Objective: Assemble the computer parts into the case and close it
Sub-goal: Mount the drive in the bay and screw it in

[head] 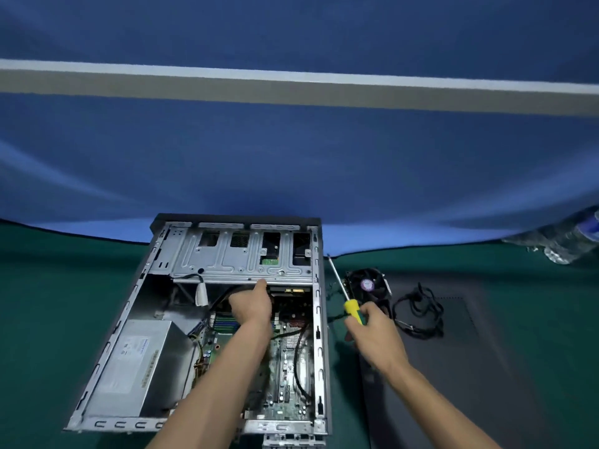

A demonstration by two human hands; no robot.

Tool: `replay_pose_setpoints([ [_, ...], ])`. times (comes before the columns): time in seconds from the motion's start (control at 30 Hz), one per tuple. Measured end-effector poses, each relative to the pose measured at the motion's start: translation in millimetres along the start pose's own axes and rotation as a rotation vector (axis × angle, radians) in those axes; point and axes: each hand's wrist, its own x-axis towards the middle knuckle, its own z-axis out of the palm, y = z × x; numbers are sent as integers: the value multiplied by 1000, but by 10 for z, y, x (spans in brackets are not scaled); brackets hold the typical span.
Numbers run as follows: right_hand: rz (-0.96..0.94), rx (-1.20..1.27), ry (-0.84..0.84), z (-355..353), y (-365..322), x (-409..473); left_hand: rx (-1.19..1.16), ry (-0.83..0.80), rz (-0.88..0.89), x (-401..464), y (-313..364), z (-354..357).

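Note:
An open grey computer case (107, 345) lies flat on the green table. Inside it sit a metal drive cage (240, 257) at the far end, a silver power supply (129, 361) at the left and a green motherboard (288, 377) at the right. My left hand (252, 304) reaches into the case just below the drive cage, fingers curled among black cables there; what it holds is hidden. Outside the case to the right, my right hand (376, 335) grips a screwdriver (343, 293) by its yellow handle, shaft pointing away from me.
A black cooler fan (368, 285) and a coiled black cable (418, 311) lie right of the case. The dark side panel (470, 367) lies flat at the right. A plastic water bottle (564, 241) lies at the far right. A blue curtain hangs behind.

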Motion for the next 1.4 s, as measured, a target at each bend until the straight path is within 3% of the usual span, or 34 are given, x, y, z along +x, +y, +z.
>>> replay_pose_setpoints([
  [0.17, 104, -15, -61, 22, 557, 66, 150, -77, 232, -443, -224, 249],
  [0.27, 152, 14, -123, 115, 749, 146, 402, -126, 427, -663, -376, 381],
  [0.4, 141, -40, -204, 322, 857, 270, 822, -36, 770, -772, -549, 370],
  [0.47, 115, -105, -218, 413, 863, 304, 923, 7, 871, -781, -584, 350],
  [0.73, -14, -382, -125, 599, 864, 400, 1008, 49, 832, -693, -570, 455],
  [1.0, -88, -353, 99, 296, 1056, 571, 1005, 36, 806, -691, -580, 448],
  [1.17, -15, -350, 79, 209, 1171, 639, 1010, 28, 822, -671, -577, 458],
  [1.4, -116, -135, 120, 201, 1211, 419, 997, 3, 846, -645, -558, 461],
])
